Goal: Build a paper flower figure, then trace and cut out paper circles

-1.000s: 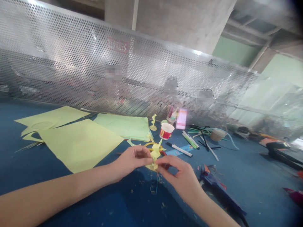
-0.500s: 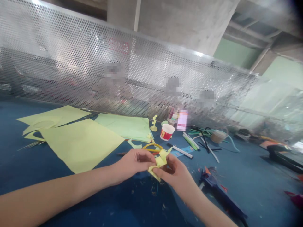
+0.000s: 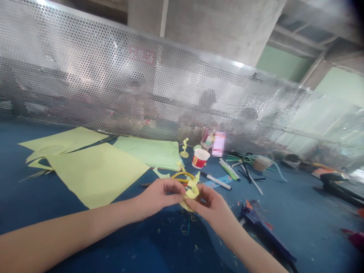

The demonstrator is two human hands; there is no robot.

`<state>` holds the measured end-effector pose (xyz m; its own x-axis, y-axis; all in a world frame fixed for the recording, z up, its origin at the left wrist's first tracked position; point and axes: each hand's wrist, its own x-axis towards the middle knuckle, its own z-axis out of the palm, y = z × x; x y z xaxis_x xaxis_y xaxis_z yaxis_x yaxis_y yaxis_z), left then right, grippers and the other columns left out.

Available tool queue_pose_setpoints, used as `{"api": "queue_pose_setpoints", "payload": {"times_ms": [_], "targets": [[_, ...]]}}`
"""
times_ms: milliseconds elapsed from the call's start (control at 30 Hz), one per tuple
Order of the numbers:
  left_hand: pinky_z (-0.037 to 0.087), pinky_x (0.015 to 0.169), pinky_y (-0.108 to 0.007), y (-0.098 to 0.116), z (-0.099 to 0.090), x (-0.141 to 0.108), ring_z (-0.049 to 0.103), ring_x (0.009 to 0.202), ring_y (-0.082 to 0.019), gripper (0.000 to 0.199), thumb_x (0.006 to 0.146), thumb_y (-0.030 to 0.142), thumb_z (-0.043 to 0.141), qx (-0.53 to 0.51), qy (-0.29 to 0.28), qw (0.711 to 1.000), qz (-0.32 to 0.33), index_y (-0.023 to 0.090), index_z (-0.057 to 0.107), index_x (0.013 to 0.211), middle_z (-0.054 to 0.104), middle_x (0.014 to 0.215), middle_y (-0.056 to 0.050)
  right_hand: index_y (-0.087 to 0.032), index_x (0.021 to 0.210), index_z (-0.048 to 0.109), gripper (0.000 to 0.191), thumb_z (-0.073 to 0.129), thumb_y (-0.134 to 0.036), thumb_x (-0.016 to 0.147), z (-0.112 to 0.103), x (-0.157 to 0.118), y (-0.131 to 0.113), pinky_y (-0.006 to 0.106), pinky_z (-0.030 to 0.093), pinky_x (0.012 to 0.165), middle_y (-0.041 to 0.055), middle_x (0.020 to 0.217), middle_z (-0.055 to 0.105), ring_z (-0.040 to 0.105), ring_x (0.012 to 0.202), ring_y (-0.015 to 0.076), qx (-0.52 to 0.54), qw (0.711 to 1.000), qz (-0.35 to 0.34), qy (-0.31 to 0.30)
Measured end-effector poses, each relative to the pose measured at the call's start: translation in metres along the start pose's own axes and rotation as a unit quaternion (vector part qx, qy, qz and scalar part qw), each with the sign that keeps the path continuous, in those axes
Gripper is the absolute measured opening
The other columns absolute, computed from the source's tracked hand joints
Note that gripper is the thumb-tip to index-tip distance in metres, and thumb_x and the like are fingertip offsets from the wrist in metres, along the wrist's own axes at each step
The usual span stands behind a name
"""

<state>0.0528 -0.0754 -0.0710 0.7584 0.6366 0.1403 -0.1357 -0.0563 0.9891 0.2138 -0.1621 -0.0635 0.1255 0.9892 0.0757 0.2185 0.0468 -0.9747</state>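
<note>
Between the fingertips of my left hand [image 3: 162,198] and my right hand [image 3: 212,204] is a yellow paper piece [image 3: 193,189], made of a curled strip rising from a round base. Both hands pinch it near the base, above the blue table. Fingers cover part of the base. A similar small yellow paper figure [image 3: 184,148] stands on its round base farther back. Just behind my hands lies a yellow loop [image 3: 182,174], partly hidden, perhaps a scissor handle. Next to it is a pale green paper scrap [image 3: 160,173].
Yellow sheets [image 3: 99,174] and green sheets [image 3: 148,151] lie left. Behind my hands stand a red-and-white paper cup [image 3: 200,159] and a phone [image 3: 218,144]. Markers [image 3: 217,181] and pipe cleaners lie right, with a dark blue glue gun [image 3: 264,231] nearer. A perforated metal screen [image 3: 99,76] borders the table.
The yellow paper piece has turned more upright, its curled strip now pointing up rather than leaning right. My hands have barely shifted, and both still pinch it.
</note>
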Motion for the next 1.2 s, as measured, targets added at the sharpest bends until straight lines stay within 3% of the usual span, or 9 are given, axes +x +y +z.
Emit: {"api": "queue_pose_setpoints", "payload": {"times_ms": [367, 633, 800, 867, 933, 1200], "targets": [[0.045, 0.078, -0.032, -0.006, -0.001, 0.004, 0.06, 0.081, -0.017, 0.017, 0.075, 0.029, 0.065, 0.047, 0.006, 0.999, 0.016, 0.015, 0.065, 0.085, 0.067, 0.086, -0.005, -0.018, 0.073, 0.054, 0.023, 0.072, -0.029, 0.065, 0.002, -0.001, -0.009, 0.025, 0.042, 0.064, -0.0012, 0.072, 0.055, 0.049, 0.068, 0.0125, 0.011, 0.999, -0.034, -0.005], [0.044, 0.083, -0.032, -0.01, -0.002, 0.005, 0.06, 0.09, -0.02, 0.017, 0.074, 0.027, 0.064, 0.12, -0.021, 0.992, 0.043, 0.015, 0.064, 0.086, 0.065, 0.091, -0.005, -0.017, 0.081, 0.055, 0.019, 0.065, -0.03, 0.071, 0.003, 0.0, -0.002, 0.026, 0.042, 0.062, -0.0006, 0.072, 0.054, 0.049, 0.064, 0.0119, -0.022, 1.0, -0.013, -0.008], [0.045, 0.079, -0.031, -0.009, -0.002, 0.002, 0.058, 0.087, -0.019, 0.029, 0.067, 0.024, 0.068, 0.218, 0.052, 0.972, 0.077, 0.017, 0.057, 0.093, 0.062, 0.092, -0.004, -0.017, 0.083, 0.057, 0.015, 0.06, -0.029, 0.074, 0.005, -0.002, 0.002, 0.024, 0.04, 0.059, -0.0007, 0.07, 0.053, 0.047, 0.062, 0.0118, -0.075, 0.997, -0.012, -0.008], [0.045, 0.077, -0.03, -0.006, 0.0, 0.0, 0.057, 0.082, -0.018, 0.021, 0.068, 0.023, 0.067, 0.27, 0.07, 0.955, 0.096, 0.017, 0.058, 0.085, 0.061, 0.087, -0.003, -0.017, 0.083, 0.057, 0.014, 0.059, -0.028, 0.075, 0.005, -0.002, 0.002, 0.024, 0.039, 0.058, -0.0009, 0.07, 0.053, 0.046, 0.061, 0.0119, -0.093, 0.995, -0.022, 0.007], [0.044, 0.075, -0.03, -0.001, 0.002, -0.001, 0.058, 0.079, -0.018, 0.011, 0.071, 0.025, 0.063, 0.296, 0.057, 0.95, 0.076, 0.016, 0.06, 0.078, 0.062, 0.081, -0.002, -0.017, 0.085, 0.057, 0.014, 0.058, -0.027, 0.075, 0.004, -0.003, 0.002, 0.024, 0.04, 0.058, -0.0004, 0.071, 0.055, 0.047, 0.062, 0.0125, -0.116, 0.992, -0.039, 0.027], [0.044, 0.083, -0.03, 0.001, 0.007, 0.001, 0.06, 0.091, -0.02, 0.025, 0.073, 0.029, 0.065, 0.205, 0.021, 0.978, 0.023, 0.017, 0.063, 0.095, 0.067, 0.096, -0.004, -0.018, 0.089, 0.056, 0.016, 0.059, -0.022, 0.073, 0.005, -0.003, 0.006, 0.023, 0.041, 0.06, -0.0006, 0.074, 0.059, 0.049, 0.063, 0.0126, -0.148, 0.985, -0.07, 0.056]]}}
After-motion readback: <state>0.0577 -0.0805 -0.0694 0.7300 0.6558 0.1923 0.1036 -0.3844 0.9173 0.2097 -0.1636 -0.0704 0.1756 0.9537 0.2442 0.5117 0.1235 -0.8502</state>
